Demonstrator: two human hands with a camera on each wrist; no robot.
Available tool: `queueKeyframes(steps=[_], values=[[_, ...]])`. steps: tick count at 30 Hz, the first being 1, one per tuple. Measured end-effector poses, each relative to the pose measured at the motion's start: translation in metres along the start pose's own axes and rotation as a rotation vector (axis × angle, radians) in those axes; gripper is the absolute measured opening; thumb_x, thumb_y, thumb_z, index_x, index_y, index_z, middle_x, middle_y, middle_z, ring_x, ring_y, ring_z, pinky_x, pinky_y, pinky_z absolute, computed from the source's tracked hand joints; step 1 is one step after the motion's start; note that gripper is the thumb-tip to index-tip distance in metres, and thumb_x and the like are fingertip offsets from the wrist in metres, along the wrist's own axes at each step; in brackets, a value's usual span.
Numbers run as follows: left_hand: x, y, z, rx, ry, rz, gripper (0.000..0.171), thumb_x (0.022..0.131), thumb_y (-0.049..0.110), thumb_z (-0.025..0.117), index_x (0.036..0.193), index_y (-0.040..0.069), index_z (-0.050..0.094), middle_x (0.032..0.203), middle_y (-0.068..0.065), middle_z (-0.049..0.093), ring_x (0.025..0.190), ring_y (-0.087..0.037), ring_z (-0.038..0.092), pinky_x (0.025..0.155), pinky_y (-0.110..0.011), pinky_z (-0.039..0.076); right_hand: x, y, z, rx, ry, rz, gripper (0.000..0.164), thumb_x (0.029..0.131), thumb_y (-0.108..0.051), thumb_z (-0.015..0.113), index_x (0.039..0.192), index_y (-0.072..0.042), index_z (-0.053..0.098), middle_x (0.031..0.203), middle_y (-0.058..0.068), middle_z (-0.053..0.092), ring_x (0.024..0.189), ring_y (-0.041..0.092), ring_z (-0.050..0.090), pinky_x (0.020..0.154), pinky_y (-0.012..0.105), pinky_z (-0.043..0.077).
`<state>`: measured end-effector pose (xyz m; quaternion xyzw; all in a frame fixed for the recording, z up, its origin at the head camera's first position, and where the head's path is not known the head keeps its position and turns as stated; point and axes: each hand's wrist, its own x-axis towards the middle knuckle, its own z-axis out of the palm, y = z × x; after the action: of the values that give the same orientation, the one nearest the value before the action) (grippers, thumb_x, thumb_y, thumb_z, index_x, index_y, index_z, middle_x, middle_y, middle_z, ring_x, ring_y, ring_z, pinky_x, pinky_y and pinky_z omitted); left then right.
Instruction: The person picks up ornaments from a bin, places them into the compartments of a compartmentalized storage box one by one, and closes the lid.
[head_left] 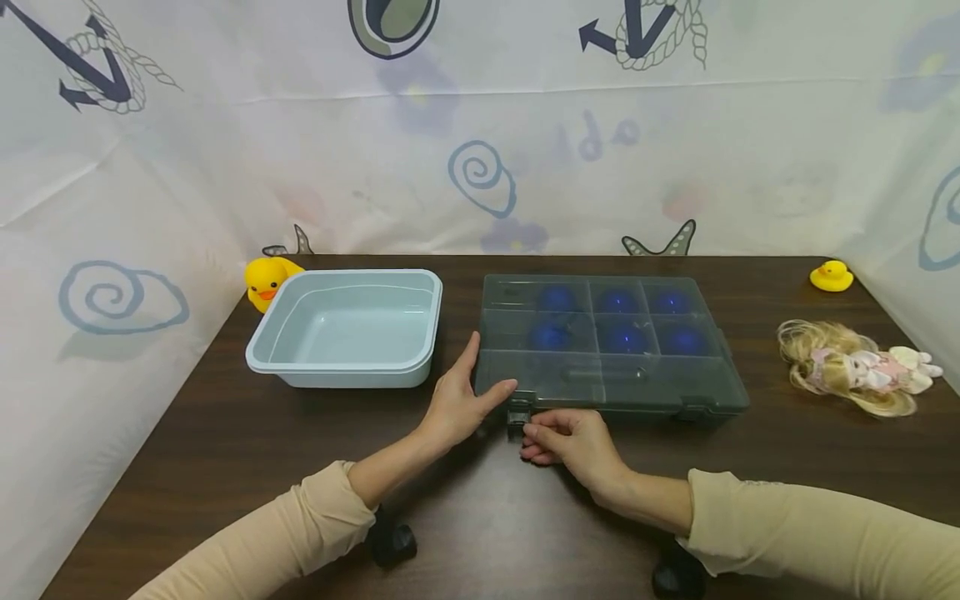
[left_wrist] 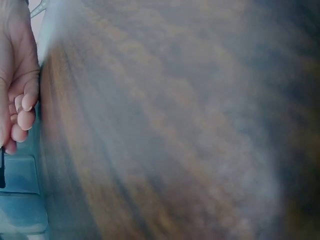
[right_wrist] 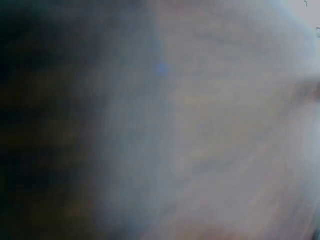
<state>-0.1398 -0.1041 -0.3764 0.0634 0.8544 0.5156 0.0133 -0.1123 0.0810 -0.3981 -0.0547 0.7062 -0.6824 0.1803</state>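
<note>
A dark translucent compartment box (head_left: 536,375) lies flat on the table with its lid down, and several blue balls (head_left: 551,336) show through it. My left hand (head_left: 453,408) rests against its left front corner, fingers straight along the side and thumb stretched over the front edge. At that corner, a small black latch (head_left: 518,417) sticks out from the front. My right hand (head_left: 573,450) pinches the latch between thumb and bent fingers. Fingers of a hand (left_wrist: 22,112) show at the left of the left wrist view; the right wrist view is blurred.
Left of the box stands a pale blue basin (head_left: 341,367) with a larger yellow duck (head_left: 266,279) behind its corner. To the right lie a blond doll (head_left: 862,367) and a small yellow duck (head_left: 831,276). A second latch (head_left: 696,408) sits at the box's front right.
</note>
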Motion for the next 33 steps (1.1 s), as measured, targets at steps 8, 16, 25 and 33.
queueKeyframes(steps=[8,16,25,33], values=[[0.001,0.0,0.0,0.006,0.004,-0.003,0.085,0.086,0.026,0.069,0.149,0.0,0.018,0.153,-0.018,0.024,0.14,-0.029,0.027,0.111,-0.046,0.027,0.002,-0.001,0.01,0.113,0.044,0.078,0.048,0.095,-0.03,0.056,0.099,0.017,0.061,0.075,0.01,0.07,0.069,0.019,0.071,0.065,0.032,0.058],[0.002,0.0,0.001,0.011,0.007,-0.008,0.086,0.085,0.026,0.07,0.149,0.0,0.018,0.153,-0.016,0.024,0.139,-0.027,0.027,0.111,-0.045,0.028,0.002,-0.005,0.015,0.058,0.013,0.073,0.053,0.099,-0.036,0.046,0.096,0.016,0.06,0.073,0.009,0.067,0.068,0.022,0.07,0.064,0.034,0.058],[0.005,0.003,-0.002,0.007,0.009,-0.026,0.085,0.086,0.026,0.069,0.149,0.002,0.018,0.154,-0.013,0.022,0.14,-0.027,0.025,0.112,-0.045,0.027,0.005,-0.009,0.02,0.014,-0.007,0.017,0.057,0.101,-0.039,0.039,0.09,0.014,0.058,0.067,0.009,0.063,0.065,0.026,0.07,0.059,0.035,0.057],[0.008,0.009,-0.006,0.132,-0.052,0.015,0.091,0.086,0.031,0.069,0.149,-0.002,0.012,0.156,-0.017,0.013,0.143,-0.026,0.016,0.114,-0.045,0.021,0.0,-0.005,-0.01,0.033,-0.144,0.06,0.048,0.1,-0.031,0.047,0.097,0.016,0.058,0.072,0.005,0.064,0.069,0.019,0.069,0.065,0.032,0.058]])
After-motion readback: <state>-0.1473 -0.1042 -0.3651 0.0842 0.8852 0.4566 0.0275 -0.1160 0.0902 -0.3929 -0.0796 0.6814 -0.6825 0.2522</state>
